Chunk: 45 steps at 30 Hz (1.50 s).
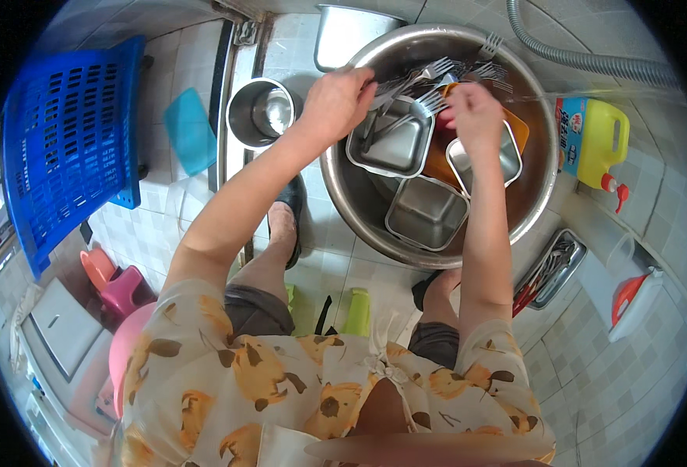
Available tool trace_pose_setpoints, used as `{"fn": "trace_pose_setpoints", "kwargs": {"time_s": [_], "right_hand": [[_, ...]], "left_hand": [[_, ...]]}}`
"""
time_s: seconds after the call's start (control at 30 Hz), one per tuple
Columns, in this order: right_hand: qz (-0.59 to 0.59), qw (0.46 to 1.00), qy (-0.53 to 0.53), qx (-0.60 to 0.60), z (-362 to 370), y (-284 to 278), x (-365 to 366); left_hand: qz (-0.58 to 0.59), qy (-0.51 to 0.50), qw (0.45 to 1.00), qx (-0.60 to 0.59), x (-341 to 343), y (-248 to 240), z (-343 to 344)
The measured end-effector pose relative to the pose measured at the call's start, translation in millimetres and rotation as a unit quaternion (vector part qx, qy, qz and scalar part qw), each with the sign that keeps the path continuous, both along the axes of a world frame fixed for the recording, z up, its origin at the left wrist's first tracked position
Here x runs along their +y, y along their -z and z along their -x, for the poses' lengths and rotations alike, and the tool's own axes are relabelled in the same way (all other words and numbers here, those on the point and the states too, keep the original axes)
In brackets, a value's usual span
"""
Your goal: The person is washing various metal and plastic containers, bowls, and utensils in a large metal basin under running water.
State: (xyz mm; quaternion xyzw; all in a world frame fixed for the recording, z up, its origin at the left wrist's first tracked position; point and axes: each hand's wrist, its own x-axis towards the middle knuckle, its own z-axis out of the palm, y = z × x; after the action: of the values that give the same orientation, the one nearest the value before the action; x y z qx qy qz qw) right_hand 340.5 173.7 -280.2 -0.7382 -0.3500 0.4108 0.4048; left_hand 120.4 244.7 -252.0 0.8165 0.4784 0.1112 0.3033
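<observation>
- A large round stainless-steel basin (363,212) is filled with metal pans, forks and an orange flat-sided piece (519,128); the latter is mostly covered by a pan and the right hand, so its full shape cannot be made out.
- A blue perforated plastic basket (71,144) is seen at far left; its contents cannot be made out.
- A pink rounded plastic tub (128,346) is partly hidden by the sleeve.
- A yellow plastic jug with a red cap (612,136) is laid beside the basin.
- Behind the basin, a rectangular steel pan (351,35) is partly covered by the rim.
- Inside, three smaller steel pans are seen: one (398,148) with cutlery across it, one (429,212) below, one (507,159) partly hidden by the right wrist.
- A shiny steel cylinder (238,113) is placed left of the basin.
- A narrow steel tray (581,247) is filled with thin utensils, individually indistinct.
- The left hand (337,101) is curled at the cutlery, the right hand (472,113) bent beside it; whether anything is pinched by either cannot be told.
- Silver metal forks (430,103) are bunched between the hands, over the basin; some handles are hidden.
</observation>
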Motion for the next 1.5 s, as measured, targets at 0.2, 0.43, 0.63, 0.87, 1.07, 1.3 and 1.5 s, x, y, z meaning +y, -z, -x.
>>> {"fn": "trace_pose_setpoints", "kwargs": {"time_s": [0.2, 0.43, 0.63, 0.87, 1.07, 1.3, 1.5], "right_hand": [[0.265, 0.940, -0.214, 0.019, 62.1, 29.1, -15.6], [0.134, 0.939, 0.170, 0.267, 110.2, 102.0, -26.1], [0.055, 0.983, -0.076, 0.158, 78.1, 70.4, -23.4], [0.008, 0.887, 0.045, 0.459, 68.5, -5.9, -9.6], [-0.049, 0.821, 0.184, 0.538, 46.8, 20.2, 21.5], [-0.011, 0.744, 0.286, 0.603, 39.8, 50.7, 53.6], [0.032, 0.874, 0.167, 0.456, 39.7, 58.4, 40.6]], "left_hand": [[0.145, 0.051, 0.982, 0.112, -40.2, 25.8, 7.7], [0.120, -0.060, 0.988, -0.079, -61.5, 108.6, -15.2], [0.015, -0.004, 1.000, -0.023, -54.4, 68.6, -25.5], [0.049, 0.036, 0.998, -0.027, -5.0, -4.2, -49.6], [0.008, -0.056, 0.993, -0.108, 27.0, -6.2, -37.5], [0.011, -0.102, 0.992, -0.073, 8.6, -1.0, 31.4], [-0.101, -0.193, 0.972, 0.089, 33.0, 28.4, 162.3]]}}
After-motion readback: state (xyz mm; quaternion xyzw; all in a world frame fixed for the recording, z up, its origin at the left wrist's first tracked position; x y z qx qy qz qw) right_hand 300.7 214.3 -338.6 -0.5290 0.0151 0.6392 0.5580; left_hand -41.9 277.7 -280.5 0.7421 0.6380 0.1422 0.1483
